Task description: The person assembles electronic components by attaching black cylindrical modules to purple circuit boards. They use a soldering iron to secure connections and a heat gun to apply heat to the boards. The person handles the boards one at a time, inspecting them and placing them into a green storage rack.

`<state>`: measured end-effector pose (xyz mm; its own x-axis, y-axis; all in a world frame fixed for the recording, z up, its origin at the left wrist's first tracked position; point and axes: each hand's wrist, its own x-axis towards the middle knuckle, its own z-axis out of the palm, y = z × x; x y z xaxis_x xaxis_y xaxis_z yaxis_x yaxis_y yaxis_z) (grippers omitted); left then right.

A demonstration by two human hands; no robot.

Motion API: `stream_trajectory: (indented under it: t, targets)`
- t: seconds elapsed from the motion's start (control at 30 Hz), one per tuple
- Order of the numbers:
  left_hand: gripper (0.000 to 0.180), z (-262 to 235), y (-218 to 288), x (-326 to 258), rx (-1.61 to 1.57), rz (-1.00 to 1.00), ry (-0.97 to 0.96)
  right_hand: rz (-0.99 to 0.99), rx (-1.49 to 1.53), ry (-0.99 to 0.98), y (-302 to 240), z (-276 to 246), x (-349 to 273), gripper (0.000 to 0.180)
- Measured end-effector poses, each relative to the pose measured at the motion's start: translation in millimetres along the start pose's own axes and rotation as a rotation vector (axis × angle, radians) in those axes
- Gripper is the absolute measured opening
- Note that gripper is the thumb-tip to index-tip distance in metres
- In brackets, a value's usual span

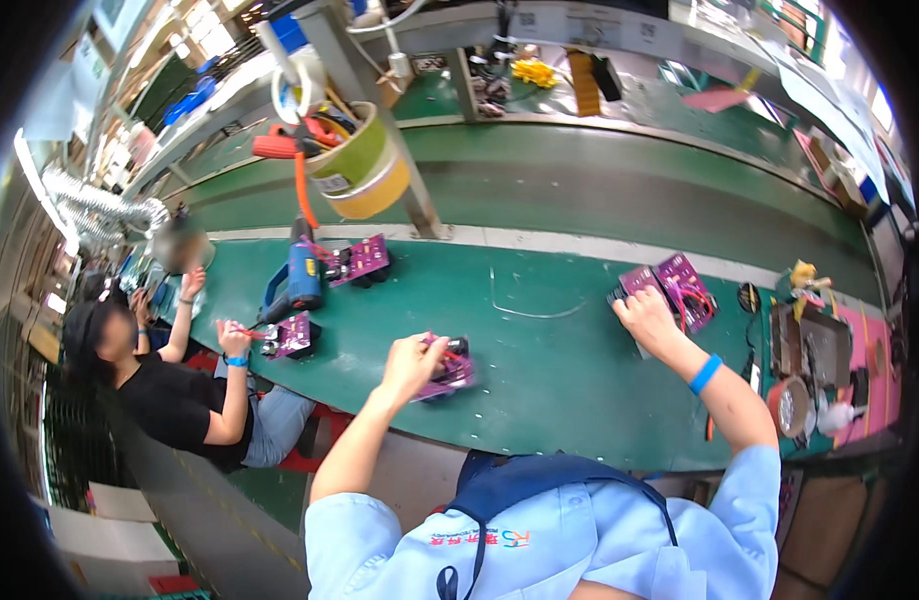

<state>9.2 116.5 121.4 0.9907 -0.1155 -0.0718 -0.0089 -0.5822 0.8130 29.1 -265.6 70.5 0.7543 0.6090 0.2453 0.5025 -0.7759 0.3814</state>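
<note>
My left hand point(412, 362) grips a purple circuit board point(451, 372) with black parts and red wires, lifted slightly off the green bench point(539, 370). My right hand point(646, 315) reaches to the right and rests on a stack of purple circuit boards point(676, 285) with red wires near the bench's back edge. A blue wristband sits on my right wrist.
A person in black at the left works on another purple board point(291, 336). A blue power screwdriver point(301, 277) hangs on an orange coiled cord beside a further board point(364, 260). Tape rolls point(364, 165) hang on a post. Tools and a tray point(814, 350) crowd the right end.
</note>
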Motion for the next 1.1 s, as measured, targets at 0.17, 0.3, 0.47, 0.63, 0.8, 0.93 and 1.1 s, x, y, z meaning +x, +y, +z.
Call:
stream_trajectory:
  t: [0.17, 0.3, 0.47, 0.63, 0.8, 0.93, 1.1]
  targets:
    - [0.021, 87.3, 26.0, 6.0, -0.201, 0.115, -0.297, -0.066, 0.159, -0.147, -22.6, 10.7, -13.1, 0.007]
    - [0.054, 87.0, 51.8, 0.2, 0.176, 0.525, -0.400, 0.179, 0.407, 0.131, -31.9, -13.9, -27.8, 0.027]
    - [0.091, 84.0, 2.2, -1.4, 0.773, 0.644, -0.415, 0.564, 0.464, 0.341, -51.8, -16.0, -86.3, 0.052]
    - [0.084, 106.3, -16.1, 0.4, 0.600, 0.736, -0.291, 0.756, 0.455, 0.280, -57.8, -6.4, -111.1, 0.061]
    - [0.080, 134.9, 1.0, 15.9, 0.504, 0.855, -0.209, 0.776, 0.424, 0.285, -46.6, 12.3, -103.9, 0.055]
    - [0.082, 178.2, 27.8, 33.6, 0.449, 0.863, -0.205, 0.824, 0.475, 0.375, -37.9, 17.2, -92.9, 0.052]
    - [0.078, 207.6, 41.3, 63.9, 0.409, 0.997, -0.282, 0.919, 0.333, 0.320, -32.2, 11.6, -90.4, 0.074]
